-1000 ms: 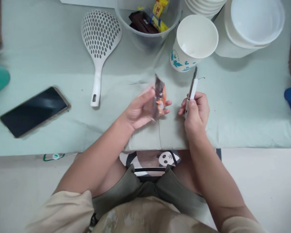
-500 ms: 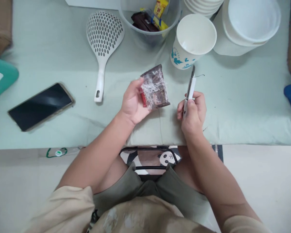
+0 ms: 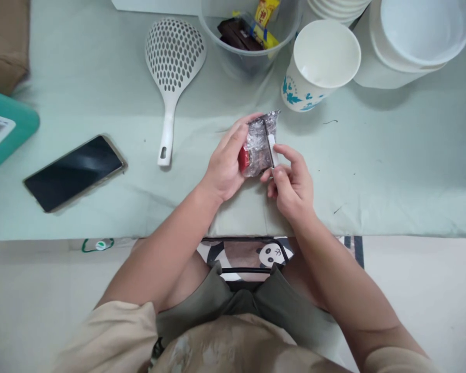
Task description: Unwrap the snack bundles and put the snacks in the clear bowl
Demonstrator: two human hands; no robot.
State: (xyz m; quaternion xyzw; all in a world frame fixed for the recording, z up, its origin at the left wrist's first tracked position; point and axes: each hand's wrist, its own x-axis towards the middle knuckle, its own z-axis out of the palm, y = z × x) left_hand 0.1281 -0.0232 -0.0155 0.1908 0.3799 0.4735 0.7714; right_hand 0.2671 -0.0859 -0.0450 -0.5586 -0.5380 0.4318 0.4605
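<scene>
My left hand [image 3: 227, 160] is closed around the left side of a small packet in clear, crinkled plastic [image 3: 256, 147], brown with a red part by the thumb. In my right hand [image 3: 293, 181] is a slim utility knife [image 3: 271, 147] with a white handle. Its blade points away from me and lies across the right part of the packet; whether it cuts the plastic I cannot tell. Beyond the hands stands a paper cup [image 3: 326, 57] with blue leaf print.
A clear bowl [image 3: 252, 53] with several wrapped snacks stands at the back, beside stacked white tubs [image 3: 396, 67]. To the left lie a white slotted skimmer [image 3: 174, 57], a phone [image 3: 75, 173] and a green container [image 3: 8, 132]. The table's front edge runs just below my hands.
My right hand has moved left, bringing the knife from beside the packet onto it. My left hand has turned the packet slightly. The whole view has shifted a little.
</scene>
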